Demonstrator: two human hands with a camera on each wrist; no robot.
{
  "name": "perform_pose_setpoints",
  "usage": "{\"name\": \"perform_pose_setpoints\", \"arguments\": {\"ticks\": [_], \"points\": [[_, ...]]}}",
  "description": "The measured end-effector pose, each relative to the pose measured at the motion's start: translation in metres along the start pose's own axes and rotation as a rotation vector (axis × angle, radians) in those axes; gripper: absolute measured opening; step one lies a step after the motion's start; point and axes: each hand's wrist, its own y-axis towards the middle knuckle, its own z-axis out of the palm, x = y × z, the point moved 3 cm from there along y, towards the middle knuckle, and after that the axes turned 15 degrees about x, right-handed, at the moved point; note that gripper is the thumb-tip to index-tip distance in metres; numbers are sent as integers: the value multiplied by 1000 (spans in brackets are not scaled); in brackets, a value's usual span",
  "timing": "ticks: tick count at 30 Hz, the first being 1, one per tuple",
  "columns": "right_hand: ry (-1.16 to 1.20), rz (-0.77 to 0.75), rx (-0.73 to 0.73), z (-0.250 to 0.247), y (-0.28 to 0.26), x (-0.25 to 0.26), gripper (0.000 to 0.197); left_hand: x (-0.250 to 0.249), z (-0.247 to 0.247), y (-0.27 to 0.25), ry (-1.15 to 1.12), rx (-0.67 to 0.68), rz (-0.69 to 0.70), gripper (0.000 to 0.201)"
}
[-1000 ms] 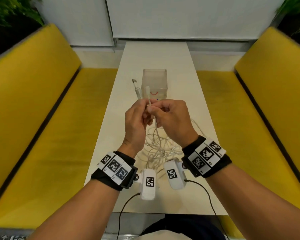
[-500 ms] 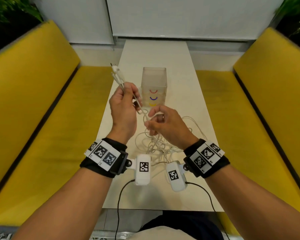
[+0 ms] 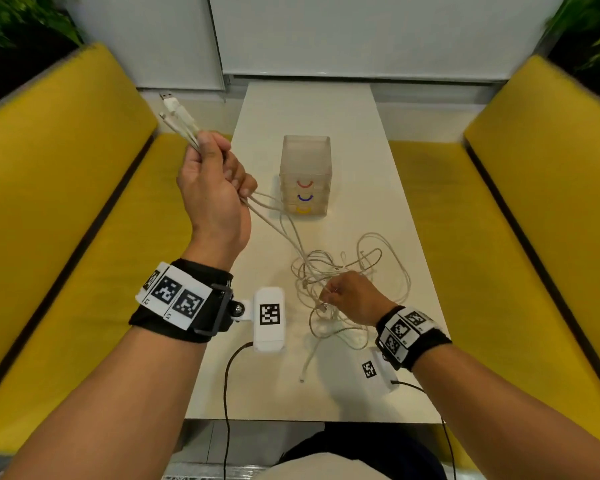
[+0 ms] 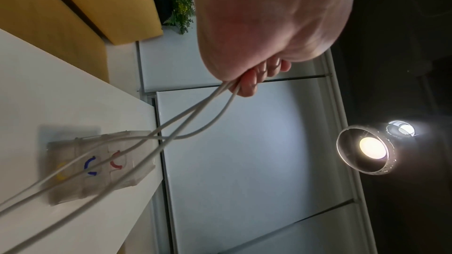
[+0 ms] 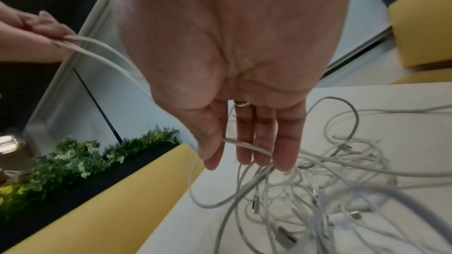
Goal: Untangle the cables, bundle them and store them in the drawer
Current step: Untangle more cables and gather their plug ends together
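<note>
Several white cables [image 3: 378,268] lie tangled on the white table [image 3: 326,393]. My left hand [image 3: 222,157] is raised over the table's left edge and grips a few strands. Their plug ends [image 3: 172,107] stick up above the fist. The strands run taut from the fist [image 4: 249,80] down to the tangle. My right hand [image 3: 329,294] is low at the tangle's near side. In the right wrist view its fingers [image 5: 264,142] are nearly straight, and the thumb pinches one cable strand [image 5: 254,149] against them. A clear three-drawer unit [image 3: 305,161] stands behind, all drawers closed.
Yellow benches [image 3: 66,220] run along both sides of the narrow table. The drawers have red, blue and yellow handles [image 4: 90,163]. A loose plug end [image 3: 302,379] lies near the table's front edge. White wall panels close off the far end.
My left hand has risen and moved left, drawing the gripped strands out taut. My right hand has dropped from in front of the drawer unit to the tangle on the table.
</note>
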Motion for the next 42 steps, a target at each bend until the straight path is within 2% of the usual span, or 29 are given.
{"name": "perform_pose_setpoints", "arguments": {"ticks": [5, 10, 13, 18, 22, 24, 26, 29, 35, 38, 42], "points": [[16, -100, -46, -18, -12, 23, 23, 3, -4, -2, 83, -26, -5, 33], [326, -261, -217, -72, -35, 75, 21, 8, -5, -4, 109, -40, -15, 33], [408, -338, -312, -105, -53, 99, 21, 9, -4, -5, 115, -39, -19, 32], [528, -538, -440, -144, -80, 129, 21, 6, -6, -3, 116, -40, -15, 32], [700, -763, -524, -158, -94, 143, 19, 4, -7, -3, 115, -38, -13, 32], [714, -789, -530, -156, -88, 138, 17, 5, -6, -3, 109, -35, -12, 32], [662, -693, -507, -144, -72, 123, 17, 6, -7, -3, 101, -32, -13, 32], [504, -426, -473, -115, -46, 85, 26, 7, -7, -4, 84, -33, -16, 33], [265, 2, -400, -53, -5, -3, 15, 1, -17, -1, 45, -92, -24, 33], [103, 192, -283, -31, 1, -33, 18, -1, -20, 0, 29, -132, -17, 32], [-16, 314, -86, -3, -2, -59, 24, -8, -22, 1, -4, -159, 15, 32]]}}
